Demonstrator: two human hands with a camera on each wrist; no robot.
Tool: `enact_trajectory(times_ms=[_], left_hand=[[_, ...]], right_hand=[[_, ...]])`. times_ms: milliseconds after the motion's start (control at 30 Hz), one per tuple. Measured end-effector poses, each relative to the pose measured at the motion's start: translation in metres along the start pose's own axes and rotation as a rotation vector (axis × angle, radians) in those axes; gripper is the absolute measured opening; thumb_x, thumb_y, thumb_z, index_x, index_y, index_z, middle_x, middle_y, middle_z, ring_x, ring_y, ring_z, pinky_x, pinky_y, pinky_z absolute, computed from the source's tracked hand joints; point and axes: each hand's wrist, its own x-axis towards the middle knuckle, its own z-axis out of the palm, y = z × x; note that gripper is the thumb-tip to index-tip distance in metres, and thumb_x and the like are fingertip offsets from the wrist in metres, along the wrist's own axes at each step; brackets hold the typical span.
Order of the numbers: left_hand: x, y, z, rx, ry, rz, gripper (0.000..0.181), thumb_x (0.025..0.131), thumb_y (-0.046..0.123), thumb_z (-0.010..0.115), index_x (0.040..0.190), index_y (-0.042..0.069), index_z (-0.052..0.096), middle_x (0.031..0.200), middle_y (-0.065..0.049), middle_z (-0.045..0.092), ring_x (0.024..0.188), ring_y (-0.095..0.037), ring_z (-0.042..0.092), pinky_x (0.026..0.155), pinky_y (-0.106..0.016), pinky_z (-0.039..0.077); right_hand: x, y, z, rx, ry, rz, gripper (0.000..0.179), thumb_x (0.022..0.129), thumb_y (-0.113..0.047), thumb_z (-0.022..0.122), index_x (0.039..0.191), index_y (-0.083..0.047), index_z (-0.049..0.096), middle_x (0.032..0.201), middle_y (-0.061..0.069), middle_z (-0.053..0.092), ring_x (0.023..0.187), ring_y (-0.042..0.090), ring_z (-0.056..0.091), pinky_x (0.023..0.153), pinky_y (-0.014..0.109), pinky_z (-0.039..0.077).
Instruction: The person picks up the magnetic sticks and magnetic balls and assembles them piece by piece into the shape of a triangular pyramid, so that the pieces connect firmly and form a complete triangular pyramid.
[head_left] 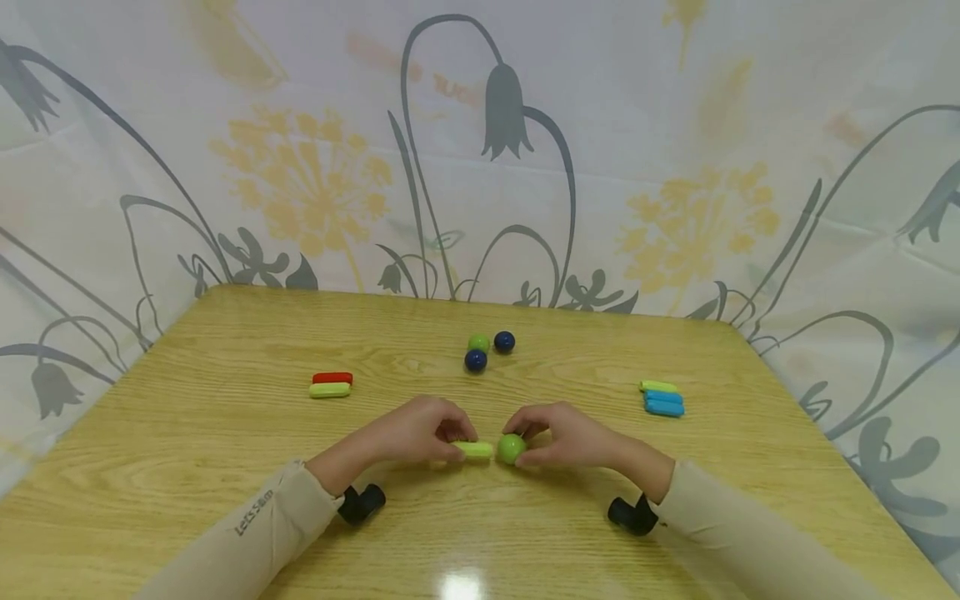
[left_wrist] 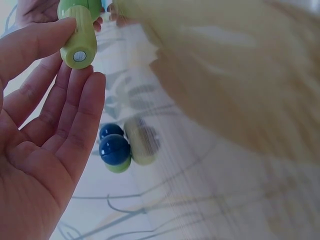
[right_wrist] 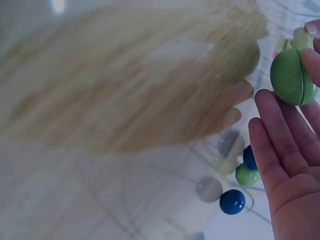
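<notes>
Between thumb and fingers, my left hand (head_left: pixel 427 429) pinches a short yellow-green magnetic rod (head_left: pixel 475 451). A round silver disc (left_wrist: pixel 79 56) shows in the rod's near end in the left wrist view. My right hand (head_left: pixel 573 435) grips a green ball (head_left: pixel 512 449) with thumb and fingertips; a seam runs round it in the right wrist view. Rod and ball face each other in front of me, a narrow gap between them in the head view. The left fingers partly cover the rod's left end.
Farther back on the wooden table (head_left: pixel 405 333) sit a green ball (head_left: pixel 478 342) and two dark blue balls (head_left: pixel 476 361). At left lie a red rod (head_left: pixel 332 378) and a yellow-green rod (head_left: pixel 330 390). To the right are blue rods (head_left: pixel 664 403) beside another yellow-green rod (head_left: pixel 658 387).
</notes>
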Motion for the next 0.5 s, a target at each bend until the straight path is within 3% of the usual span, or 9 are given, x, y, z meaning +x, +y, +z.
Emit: enact_trajectory(times_ms=[500], left_hand=[[0.0023, 0.0033, 0.001, -0.009, -0.021, -0.005, 0.015, 0.08, 0.007, 0.073, 0.094, 0.007, 0.069, 0.085, 0.004, 0.063, 0.074, -0.005, 0.055, 0.068, -0.022, 0.047]], right_hand=[[0.003, -0.0046, 0.0015, 0.026, -0.03, -0.037, 0.028, 0.082, -0.011, 0.072, 0.108, -0.007, 0.062, 0.1, -0.003, 0.064, 0.09, 0.008, 0.061, 0.083, 0.028, 0.049]])
